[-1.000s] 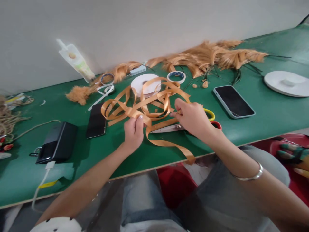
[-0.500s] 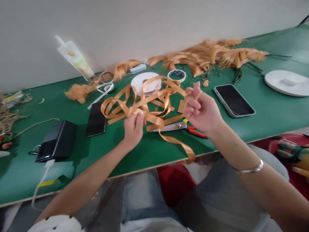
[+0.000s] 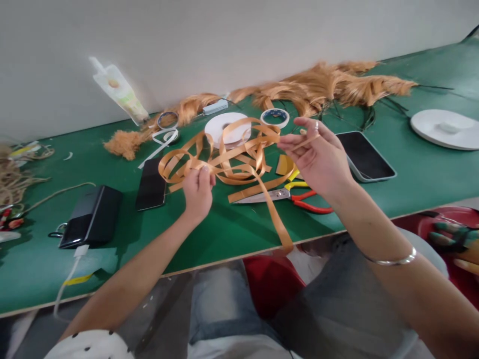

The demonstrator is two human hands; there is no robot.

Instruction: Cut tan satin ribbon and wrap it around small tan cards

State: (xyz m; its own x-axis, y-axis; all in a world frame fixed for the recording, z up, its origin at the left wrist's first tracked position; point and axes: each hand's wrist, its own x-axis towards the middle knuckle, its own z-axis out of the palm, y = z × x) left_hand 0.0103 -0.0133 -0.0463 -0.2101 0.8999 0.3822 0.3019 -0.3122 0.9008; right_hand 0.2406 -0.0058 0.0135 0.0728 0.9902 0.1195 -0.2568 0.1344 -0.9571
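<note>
A long orange satin ribbon (image 3: 239, 147) lies in loose loops over the green table. My left hand (image 3: 198, 192) pinches the ribbon between thumb and fingers at the near left of the loops. At the right of the loops, my right hand (image 3: 316, 159) is turned palm up with fingers partly bent; the ribbon reaches its fingertips and a narrow strip crosses the fingers. One ribbon tail hangs over the table's front edge. Beneath the tail lie scissors (image 3: 262, 196) with red and yellow handles. A white spool (image 3: 226, 124) sits behind the loops.
Orange fibre bundles (image 3: 318, 87) line the wall. A phone (image 3: 364, 155) lies right of my right hand, near a white disc (image 3: 445, 128). Another dark phone (image 3: 150, 184) and a black device (image 3: 93, 217) with a cable are on the left. A tape roll (image 3: 274, 117) is behind the ribbon.
My right hand has moved slightly right and its fingers have opened out somewhat. My left hand has shifted a little left. The hanging ribbon tail has straightened, and more of the scissors' handles show.
</note>
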